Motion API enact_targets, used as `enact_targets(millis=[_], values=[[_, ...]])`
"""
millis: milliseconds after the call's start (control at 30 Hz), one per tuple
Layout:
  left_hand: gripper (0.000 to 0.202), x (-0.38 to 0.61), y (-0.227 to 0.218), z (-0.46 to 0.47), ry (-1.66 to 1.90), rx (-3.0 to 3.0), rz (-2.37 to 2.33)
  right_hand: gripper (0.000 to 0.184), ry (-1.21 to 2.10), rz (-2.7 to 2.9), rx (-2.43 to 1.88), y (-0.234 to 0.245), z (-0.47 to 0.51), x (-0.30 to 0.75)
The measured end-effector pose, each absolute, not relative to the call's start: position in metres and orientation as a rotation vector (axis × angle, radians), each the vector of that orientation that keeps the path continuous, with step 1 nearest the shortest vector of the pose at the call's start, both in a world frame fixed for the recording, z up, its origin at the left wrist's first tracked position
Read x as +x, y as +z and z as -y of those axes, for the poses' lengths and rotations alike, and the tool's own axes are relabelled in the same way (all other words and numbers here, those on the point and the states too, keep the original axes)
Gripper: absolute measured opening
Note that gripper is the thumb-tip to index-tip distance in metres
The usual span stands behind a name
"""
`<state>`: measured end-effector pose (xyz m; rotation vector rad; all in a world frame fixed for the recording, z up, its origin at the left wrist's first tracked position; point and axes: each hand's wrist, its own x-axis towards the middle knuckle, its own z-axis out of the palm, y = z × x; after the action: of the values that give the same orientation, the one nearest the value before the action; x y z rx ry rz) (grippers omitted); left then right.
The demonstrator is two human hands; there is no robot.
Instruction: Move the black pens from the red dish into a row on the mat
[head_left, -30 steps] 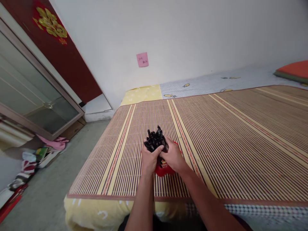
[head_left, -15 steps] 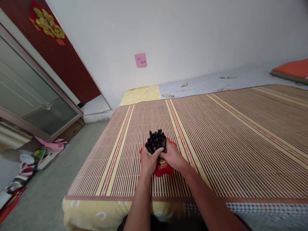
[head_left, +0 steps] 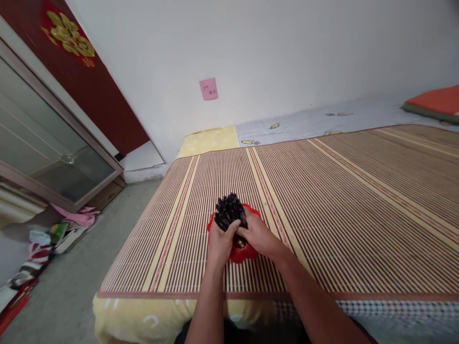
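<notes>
A thick bundle of black pens (head_left: 228, 212) stands tips-up over a red flower-shaped dish (head_left: 239, 254) on the striped bamboo mat (head_left: 322, 200). My left hand (head_left: 219, 243) wraps round the bundle from the left. My right hand (head_left: 258, 235) grips it from the right, fingers closed against the pens. Both hands cover the lower part of the bundle and much of the dish.
The mat covers a bed with a yellow sheet (head_left: 211, 140) near its front and left edges. A red cushion (head_left: 435, 103) lies far right. A glass door (head_left: 43, 143) and scattered clothes and books (head_left: 46, 239) sit on the floor at left. A pink note (head_left: 208, 89) hangs on the wall.
Both hands have lowered the pen bundle slightly toward the red dish, and more of the dish's rim now shows behind the pens.
</notes>
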<state>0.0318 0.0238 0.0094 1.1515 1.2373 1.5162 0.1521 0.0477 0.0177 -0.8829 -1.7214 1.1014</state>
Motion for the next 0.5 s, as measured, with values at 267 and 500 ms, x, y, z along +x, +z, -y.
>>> enact_targets(millis=[267, 500], values=[[0.041, 0.028, -0.006, -0.04, 1.365, 0.918, -1.171, 0.038, 1.207, 1.717, -1.088, 0.002, -0.052, 0.155], [0.037, 0.027, -0.007, -0.041, 1.357, 0.85, -1.232, 0.029, 1.154, 1.785, -1.278, 0.005, -0.054, 0.157]])
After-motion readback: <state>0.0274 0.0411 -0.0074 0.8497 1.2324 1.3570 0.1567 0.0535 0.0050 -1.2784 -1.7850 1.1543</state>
